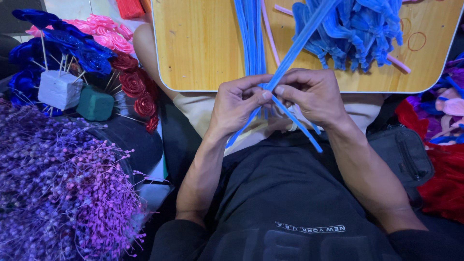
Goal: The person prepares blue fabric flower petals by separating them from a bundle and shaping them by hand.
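My left hand (238,100) and my right hand (314,94) meet just below the near edge of a small wooden table (198,43). Both pinch a bundle of blue pipe cleaners (295,50) that runs up and to the right over the table. Loose lower ends stick out below my hands toward my lap. The fingers of both hands are curled around the stems where they cross.
A pile of bent blue pipe cleaners (357,26) and a straight blue bunch (251,34) lie on the table, with pink ones (268,34). At left are glittery blue, pink and red roses (92,48) in foam blocks (59,89) and purple dried flowers (58,183). Red material (444,179) lies at right.
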